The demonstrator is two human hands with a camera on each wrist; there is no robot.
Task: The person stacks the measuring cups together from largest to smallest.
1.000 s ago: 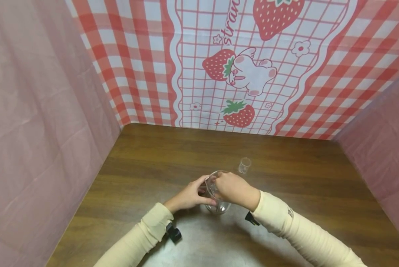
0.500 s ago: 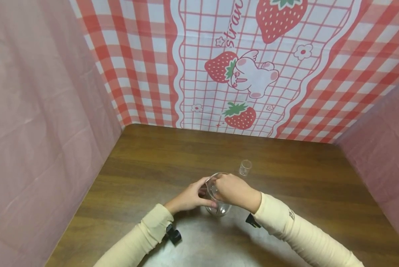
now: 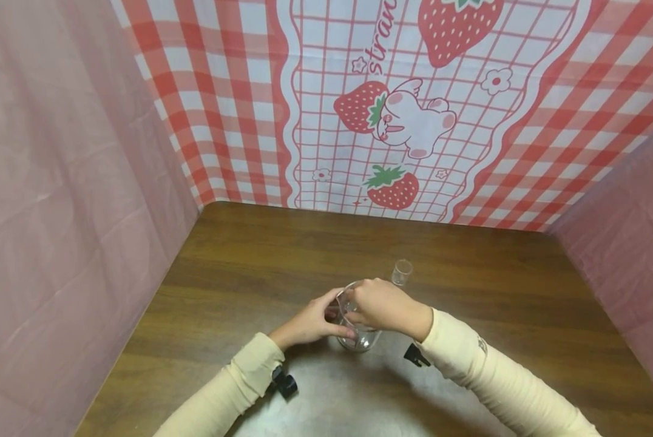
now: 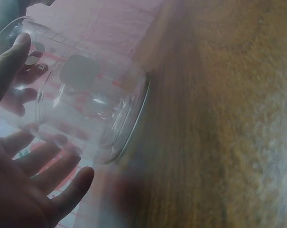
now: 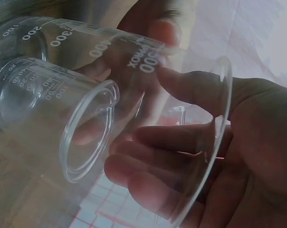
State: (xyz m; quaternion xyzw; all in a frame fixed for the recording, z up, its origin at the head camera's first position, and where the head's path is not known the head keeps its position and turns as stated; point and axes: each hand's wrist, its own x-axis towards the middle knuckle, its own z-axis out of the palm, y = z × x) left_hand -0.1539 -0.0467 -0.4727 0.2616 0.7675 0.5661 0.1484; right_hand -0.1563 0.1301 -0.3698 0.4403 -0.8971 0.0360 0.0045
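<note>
My left hand (image 3: pixel 310 321) holds a large glass beaker (image 3: pixel 359 341) from the side, thumb across the near face and fingers round the far side. White graduations mark the beaker's wall. Inside it sits a smaller glass beaker (image 5: pixel 43 90), its rim well below the big one's mouth. My right hand (image 3: pixel 386 308) reaches in through that mouth. In the right wrist view its fingers (image 5: pixel 148 190) are extended and loosely bent, apart from the small beaker's rim. The left fingers (image 4: pixel 53 166) look lightly bent along the glass in the left wrist view.
Behind the right hand, a tiny clear glass beaker (image 3: pixel 402 272) stands on the brown wooden table (image 3: pixel 261 261). A red checked strawberry cloth (image 3: pixel 239 121) hangs at the back. Pink curtains (image 3: pixel 86 182) close off both sides.
My right hand has risen slightly and shifted right, and its thumb now shows spread from the fingers. The left hand and large beaker stay in place.
</note>
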